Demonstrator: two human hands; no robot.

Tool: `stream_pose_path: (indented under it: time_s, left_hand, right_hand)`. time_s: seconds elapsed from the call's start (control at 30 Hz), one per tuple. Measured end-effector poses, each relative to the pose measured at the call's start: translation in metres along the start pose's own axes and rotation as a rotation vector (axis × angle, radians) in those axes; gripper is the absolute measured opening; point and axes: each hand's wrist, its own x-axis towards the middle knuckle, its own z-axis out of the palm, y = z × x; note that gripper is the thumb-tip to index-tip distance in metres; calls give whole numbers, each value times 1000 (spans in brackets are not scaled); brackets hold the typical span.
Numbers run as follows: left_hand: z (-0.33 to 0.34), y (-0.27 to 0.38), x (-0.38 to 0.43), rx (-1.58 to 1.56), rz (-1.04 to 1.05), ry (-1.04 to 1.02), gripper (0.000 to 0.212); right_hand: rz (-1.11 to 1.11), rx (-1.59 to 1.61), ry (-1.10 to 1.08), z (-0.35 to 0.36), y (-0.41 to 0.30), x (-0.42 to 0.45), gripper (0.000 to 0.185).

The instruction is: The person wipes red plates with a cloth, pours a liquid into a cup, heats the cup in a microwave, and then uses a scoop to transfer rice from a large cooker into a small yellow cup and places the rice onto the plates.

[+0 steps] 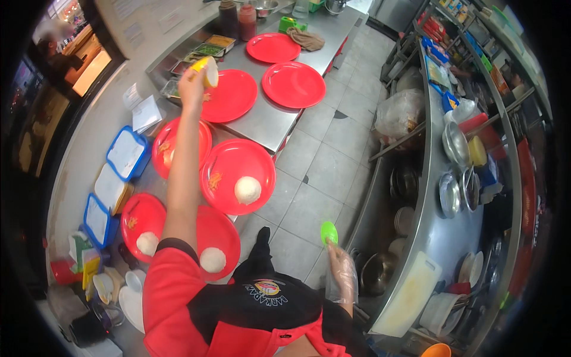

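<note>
My left hand (192, 85) holds a small yellow bowl (208, 72) with a white inside, tilted on its side above a red plate (232, 96). Some shredded orange food lies on that plate near my wrist. In a clear plastic glove, my right hand (341, 267) grips a green plastic scoop or spoon (329, 233) over the floor. Nearer me, a red plate (236, 156) bears a white rice mound (247, 190) and orange shreds (214, 181). Other red plates with rice mounds lie around my left arm, which partly hides them. Two farther red plates (293, 85) show no food.
Sauce bottles (247, 22), garnish trays (209, 50) and a brown cloth (306, 39) stand farther along the steel counter. Blue-rimmed containers (127, 151) line the wall. At right, a steel shelf holds metal bowls (456, 143) and a white cutting board (408, 294). A person (67, 58) is beyond the window.
</note>
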Motion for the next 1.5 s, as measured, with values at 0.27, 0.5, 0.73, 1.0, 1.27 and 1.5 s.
stream_pose_path:
  time_s: [0.27, 0.5, 0.73, 1.0, 1.27, 1.5]
  left_hand:
    - [36, 29, 47, -241, -138, -24, 25]
    - [141, 44, 31, -264, -114, -147, 32]
    - [252, 7, -32, 235, 355, -291, 32]
    - [299, -38, -95, 922, 648, -612, 18]
    - [211, 98, -62, 136, 296, 96, 27]
    - [17, 119, -289, 49, -330, 85, 25]
  right_hand:
    - [156, -66, -13, -8, -14, 42, 36]
    - [152, -118, 42, -26, -15, 71, 36]
    - [156, -155, -59, -66, 0, 122, 38]
    - [-100, -243, -170, -133, 25, 240, 35]
    - [-236, -349, -372, -143, 30, 332, 36]
    - [-531, -829, -765, -38, 46, 359, 46]
